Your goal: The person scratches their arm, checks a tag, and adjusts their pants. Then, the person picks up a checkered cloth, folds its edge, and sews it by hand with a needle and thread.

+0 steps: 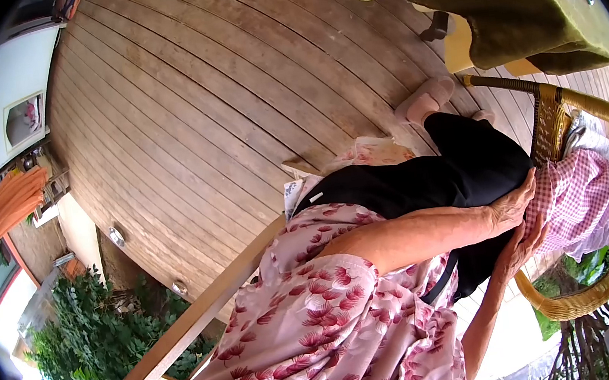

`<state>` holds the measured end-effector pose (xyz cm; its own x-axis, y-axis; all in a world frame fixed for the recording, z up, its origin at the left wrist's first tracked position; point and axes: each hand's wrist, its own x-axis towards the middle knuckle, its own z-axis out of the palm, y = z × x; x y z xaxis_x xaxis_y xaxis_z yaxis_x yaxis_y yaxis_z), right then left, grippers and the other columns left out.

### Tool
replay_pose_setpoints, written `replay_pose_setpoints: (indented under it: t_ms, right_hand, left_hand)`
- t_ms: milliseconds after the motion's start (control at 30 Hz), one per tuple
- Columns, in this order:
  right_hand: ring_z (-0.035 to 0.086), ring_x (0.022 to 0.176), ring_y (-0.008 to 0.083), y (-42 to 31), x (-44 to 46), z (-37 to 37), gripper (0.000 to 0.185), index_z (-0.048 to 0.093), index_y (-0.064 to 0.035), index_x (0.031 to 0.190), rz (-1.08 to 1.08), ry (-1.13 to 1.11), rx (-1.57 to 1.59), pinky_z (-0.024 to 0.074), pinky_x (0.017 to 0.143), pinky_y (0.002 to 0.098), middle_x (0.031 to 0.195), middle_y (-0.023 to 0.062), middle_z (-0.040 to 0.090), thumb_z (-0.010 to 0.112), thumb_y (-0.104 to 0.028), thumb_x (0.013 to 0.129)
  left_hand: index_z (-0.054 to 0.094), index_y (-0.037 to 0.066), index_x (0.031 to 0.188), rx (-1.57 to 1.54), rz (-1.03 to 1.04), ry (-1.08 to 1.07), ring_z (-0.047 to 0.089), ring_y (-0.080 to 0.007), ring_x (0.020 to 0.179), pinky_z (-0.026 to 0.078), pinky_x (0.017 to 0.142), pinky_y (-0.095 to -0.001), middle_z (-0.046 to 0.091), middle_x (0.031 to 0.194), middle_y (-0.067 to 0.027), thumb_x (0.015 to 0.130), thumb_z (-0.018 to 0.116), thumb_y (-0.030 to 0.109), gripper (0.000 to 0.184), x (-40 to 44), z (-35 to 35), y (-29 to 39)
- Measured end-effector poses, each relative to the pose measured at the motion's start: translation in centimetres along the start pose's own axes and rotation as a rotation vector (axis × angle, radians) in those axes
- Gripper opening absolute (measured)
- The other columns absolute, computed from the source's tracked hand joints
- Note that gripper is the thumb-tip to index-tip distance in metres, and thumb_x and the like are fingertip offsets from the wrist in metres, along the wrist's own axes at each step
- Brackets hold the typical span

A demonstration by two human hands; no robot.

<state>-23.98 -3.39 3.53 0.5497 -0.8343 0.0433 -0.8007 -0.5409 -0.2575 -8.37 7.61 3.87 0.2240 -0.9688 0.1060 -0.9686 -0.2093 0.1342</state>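
A pink-and-white checked cloth (576, 196) lies bunched over the wicker chair in front of my knees, at the right of the head view. My left hand (514, 205) rests over my black-trousered knee, its fingers curled in at the cloth's near edge. Just beside it, my right hand (523, 246) has its fingers bent around the same edge. Folds of the cloth hide some of the fingertips. A pale grey-white fabric (591, 138) shows along the checked cloth's far side.
The wicker chair (594, 296) stands before me, with a table under a green cloth (478, 1) on my left. Wooden decking (195, 90) spreads beside me. My own seat has a wooden armrest (205, 306). Leafy plants (96, 341) and an orange curtain (7, 212) are farther off.
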Motion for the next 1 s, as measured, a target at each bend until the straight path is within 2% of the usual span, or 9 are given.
replay_pose_setpoints:
  t_ms: [367,400,500,567,633,667,800,867,1000]
  right_hand:
    - [0.032,0.142,0.0358,1.5,-0.7,0.6,0.053,0.049,-0.0122,0.144,-0.033,0.072,-0.013,0.0329,0.111,0.0484,0.155,0.0198,0.029,0.050,-0.042,0.101]
    - [0.030,0.143,0.0372,1.3,-0.9,0.5,0.053,0.048,-0.0111,0.144,-0.039,0.071,0.022,0.0306,0.112,0.0494,0.155,0.0221,0.030,0.049,-0.042,0.101]
    - [0.028,0.144,0.0377,1.7,-1.2,0.8,0.054,0.047,-0.0092,0.144,-0.027,0.078,0.071,0.0296,0.113,0.0490,0.155,0.0236,0.029,0.048,-0.042,0.102]
    - [0.028,0.144,0.0368,2.0,-1.4,1.0,0.053,0.047,-0.0091,0.144,-0.037,0.083,0.069,0.0283,0.114,0.0486,0.155,0.0226,0.029,0.049,-0.041,0.102]
    - [0.028,0.144,0.0368,2.6,-1.7,1.0,0.053,0.047,-0.0091,0.145,-0.037,0.094,0.094,0.0273,0.115,0.0485,0.155,0.0225,0.029,0.049,-0.041,0.102]
    - [0.028,0.144,0.0368,2.9,-1.8,1.2,0.053,0.046,-0.0092,0.145,-0.045,0.098,0.117,0.0263,0.115,0.0484,0.155,0.0223,0.030,0.049,-0.040,0.102]
    - [0.029,0.144,0.0360,3.9,-1.9,1.9,0.052,0.047,-0.0130,0.144,-0.011,0.118,0.176,0.0281,0.115,0.0474,0.156,0.0196,0.029,0.049,-0.042,0.101]
    - [0.029,0.144,0.0354,4.2,-2.0,2.2,0.052,0.048,-0.0152,0.144,0.021,0.134,0.178,0.0293,0.115,0.0471,0.156,0.0181,0.029,0.049,-0.043,0.101]
    - [0.030,0.144,0.0342,4.1,-2.3,2.3,0.049,0.049,-0.0208,0.144,0.046,0.155,0.184,0.0317,0.114,0.0463,0.157,0.0145,0.031,0.051,-0.044,0.100]
  left_hand:
    - [0.071,0.012,0.119,0.132,0.161,-0.012,0.042,-0.0322,0.135,0.023,0.116,-0.0576,0.058,0.137,-0.0118,0.091,0.050,0.028,0.038,4.3,3.8,3.3]
    - [0.072,0.010,0.118,0.147,0.158,0.012,0.036,-0.0438,0.136,0.011,0.112,-0.0714,0.057,0.137,-0.0124,0.092,0.049,0.031,0.041,4.5,4.4,3.6]
    - [0.070,0.009,0.121,0.199,0.201,-0.055,0.034,-0.0425,0.138,0.013,0.113,-0.0690,0.055,0.140,-0.0137,0.092,0.049,0.031,0.042,4.7,5.3,4.4]
    - [0.074,0.008,0.109,0.178,0.202,0.064,0.045,-0.0374,0.129,0.014,0.115,-0.0644,0.064,0.123,-0.0132,0.090,0.051,0.030,0.036,4.2,5.6,3.6]
    - [0.071,0.008,0.091,-0.432,0.299,0.074,0.059,-0.0278,0.105,0.025,0.114,-0.0531,0.065,0.095,-0.0092,0.088,0.055,0.026,0.024,3.2,4.8,2.2]
    - [0.063,0.009,0.081,-0.604,0.216,0.339,0.061,-0.0227,0.082,0.039,0.102,-0.0416,0.057,0.078,-0.0059,0.083,0.062,0.020,0.012,2.0,4.8,1.1]
    - [0.065,0.000,0.096,-0.993,-0.150,0.006,0.069,-0.0248,0.077,0.055,0.069,-0.0352,0.069,0.086,-0.0129,0.088,0.066,0.018,0.021,-4.1,-0.7,-10.7]
    - [0.066,-0.003,0.098,-1.112,-0.444,-0.216,0.066,-0.0132,0.073,0.054,0.064,-0.0276,0.068,0.081,-0.0081,0.093,0.060,0.020,0.023,-8.1,-0.2,-16.3]
    - [0.065,-0.003,0.098,-1.241,-0.758,-0.530,0.063,-0.0116,0.074,0.053,0.068,-0.0273,0.066,0.082,-0.0052,0.093,0.062,0.021,0.024,-16.1,-0.3,-19.0]
